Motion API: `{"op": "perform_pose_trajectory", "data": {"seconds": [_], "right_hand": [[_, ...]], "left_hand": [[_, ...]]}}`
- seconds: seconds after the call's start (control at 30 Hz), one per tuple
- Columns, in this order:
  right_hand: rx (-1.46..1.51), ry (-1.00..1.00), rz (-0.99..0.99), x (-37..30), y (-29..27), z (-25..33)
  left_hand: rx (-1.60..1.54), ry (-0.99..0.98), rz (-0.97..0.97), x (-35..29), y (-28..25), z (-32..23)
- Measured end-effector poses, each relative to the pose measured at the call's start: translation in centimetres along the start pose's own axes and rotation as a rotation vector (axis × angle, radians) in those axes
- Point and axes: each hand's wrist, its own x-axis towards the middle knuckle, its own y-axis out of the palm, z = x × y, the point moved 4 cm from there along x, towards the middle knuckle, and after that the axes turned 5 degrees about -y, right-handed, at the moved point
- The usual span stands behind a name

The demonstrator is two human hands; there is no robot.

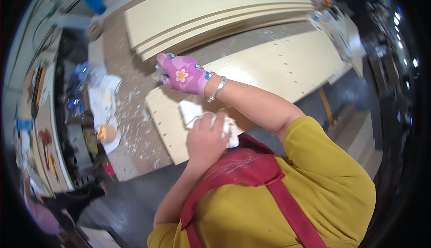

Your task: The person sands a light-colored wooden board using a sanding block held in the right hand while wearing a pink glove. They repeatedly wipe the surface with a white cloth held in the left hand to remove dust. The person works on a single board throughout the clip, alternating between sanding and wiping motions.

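My left hand (207, 133) is bare and closed on a crumpled white cloth (192, 112), low over the near left part of a pale wooden panel (269, 71). Small dark spots run along that panel's left end and in rows at its right. My right hand (183, 74), in a pink flowered glove, reaches across to the panel's far left edge. Its fingers are curled round something small and greyish, mostly hidden by the glove. Just beyond it lies a stack of pale panels (215, 10).
The brown worktable (134, 127) is speckled with white flecks. A white sheet (102, 102) with an orange-topped object (107, 133) lies left, beside clear plastic bottles (83, 71). A blue cup (93, 0) stands far left. Tools lie on a side shelf (49, 145).
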Motion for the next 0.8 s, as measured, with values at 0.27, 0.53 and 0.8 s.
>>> {"op": "perform_pose_trajectory", "data": {"seconds": [0.27,0.53,0.8], "right_hand": [[-0.395,0.422,-0.249,-12.5,-17.5,-15.5],[-0.204,0.288,-0.266,-12.6,-18.0,-16.5],[-0.195,0.274,-0.175,-16.4,-24.6,-23.7]], "left_hand": [[0.063,0.023,-0.04,0.4,0.4,-0.9],[-0.014,0.222,0.076,10.4,6.6,-11.5],[0.139,0.132,0.015,17.5,15.0,-15.3]]}}
